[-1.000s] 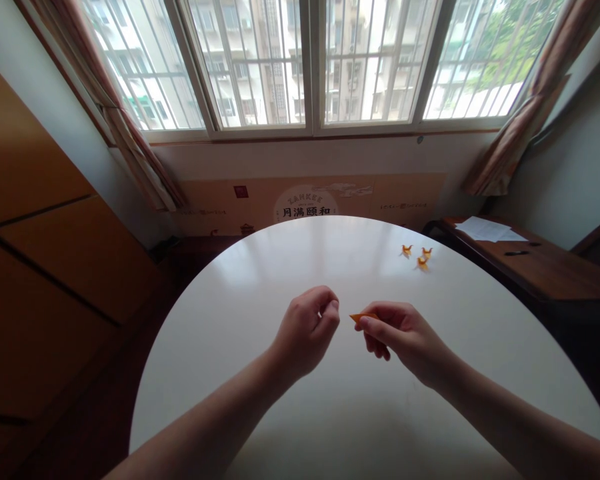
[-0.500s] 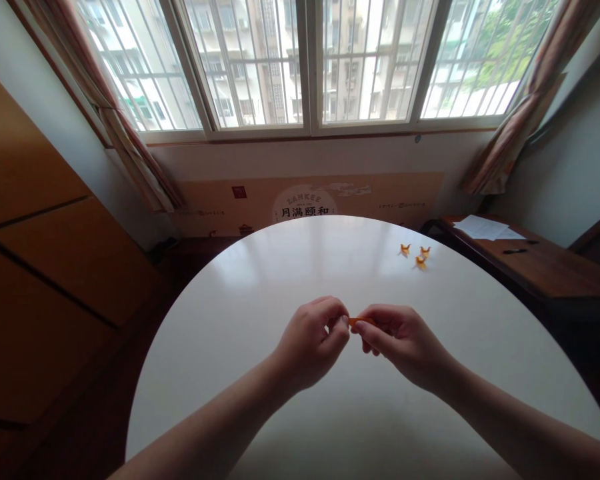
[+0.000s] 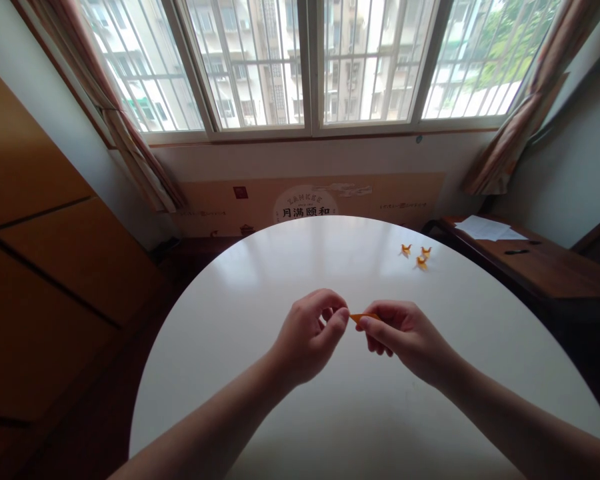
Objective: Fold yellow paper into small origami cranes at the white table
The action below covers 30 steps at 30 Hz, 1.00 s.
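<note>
A small folded piece of orange paper (image 3: pixel 363 318) is held above the white table between my two hands. My right hand (image 3: pixel 405 333) pinches it between thumb and fingers, covering its right part. My left hand (image 3: pixel 315 330) has thumb and forefinger closed together at the paper's pointed left tip. Three small orange folded paper birds, one of them the front bird (image 3: pixel 421 263), stand together on the far right of the table.
The round white table (image 3: pixel 220 373) fills the space below my hands. To the right stands a brown wooden desk (image 3: pixel 575 273) with white sheets of paper (image 3: pixel 485 227) and a dark pen-like object (image 3: pixel 516 252). Orange-brown cabinets (image 3: pixel 40 267) are at left, a barred window (image 3: pixel 310 130) ahead.
Both hands have risen slightly, and the right hand has shifted a little to the right. More of the orange paper shows between them, with its flat side turned into view.
</note>
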Motion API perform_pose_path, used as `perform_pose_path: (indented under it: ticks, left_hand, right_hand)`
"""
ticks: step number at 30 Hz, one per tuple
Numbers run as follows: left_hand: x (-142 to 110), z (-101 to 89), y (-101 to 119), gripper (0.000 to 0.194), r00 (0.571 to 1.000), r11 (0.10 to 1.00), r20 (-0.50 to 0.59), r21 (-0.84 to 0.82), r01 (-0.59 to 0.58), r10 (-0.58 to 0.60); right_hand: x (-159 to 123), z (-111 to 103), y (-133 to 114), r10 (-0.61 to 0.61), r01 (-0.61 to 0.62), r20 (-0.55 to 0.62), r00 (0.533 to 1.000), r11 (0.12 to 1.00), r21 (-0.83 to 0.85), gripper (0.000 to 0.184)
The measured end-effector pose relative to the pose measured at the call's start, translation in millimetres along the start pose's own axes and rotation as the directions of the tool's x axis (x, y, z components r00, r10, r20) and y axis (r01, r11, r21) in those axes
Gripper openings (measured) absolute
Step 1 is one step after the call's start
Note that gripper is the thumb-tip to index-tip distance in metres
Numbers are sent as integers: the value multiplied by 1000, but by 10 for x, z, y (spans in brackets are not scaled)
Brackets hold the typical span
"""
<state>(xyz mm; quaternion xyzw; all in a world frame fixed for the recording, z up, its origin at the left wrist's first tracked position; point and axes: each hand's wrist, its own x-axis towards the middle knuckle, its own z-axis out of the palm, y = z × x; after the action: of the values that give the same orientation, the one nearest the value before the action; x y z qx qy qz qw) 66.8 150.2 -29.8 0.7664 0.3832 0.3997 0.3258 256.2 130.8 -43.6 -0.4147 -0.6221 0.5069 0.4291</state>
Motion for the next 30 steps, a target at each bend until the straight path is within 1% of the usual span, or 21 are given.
perform_pose_path:
  ticks: [2, 5, 7, 12, 17, 20, 23, 27, 30]
  left_hand:
    - [-11, 30, 4, 14, 999, 999, 44, -31, 17, -16]
    - [0, 42, -9, 11, 997, 997, 61, -52, 55, -52]
    - [15, 34, -22, 10, 995, 995, 66, -60, 78, -74]
    - [46, 9, -33, 8, 989, 986, 71, -95, 137, -131]
    - [65, 8, -41, 6, 980, 969, 124, -172, 178, -158]
    - [80, 6, -58, 6, 975, 956, 137, -216, 199, -173]
    - [98, -10, -74, 6, 969, 929, 140, -286, 235, -202]
    - [110, -39, -93, 7, 973, 923, 110, -309, 229, -205]
    - [96, -43, -96, 7, 973, 934, 142, -285, 215, -181]
  right_hand:
    - [-5, 10, 2, -29, 29, 1, 1000, 998, -57, 27]
    - [-4, 23, 14, -58, 57, 0, 998, 991, -122, 30]
    - [0, 27, 27, -59, 59, 2, 998, 989, -136, 30]
    - [9, 20, 56, -42, 43, 10, 999, 992, -115, 27]
    - [9, 5, 50, -18, 20, 31, 999, 997, -72, 26]
    - [9, -9, 46, -4, 6, 39, 999, 999, -47, 25]
    - [14, -34, 51, 10, -9, 22, 1000, 999, -35, 24]
    - [34, -79, 59, 14, -14, -6, 1000, 999, -34, 25]
    - [45, -93, 58, 11, -11, -3, 1000, 999, -33, 25]
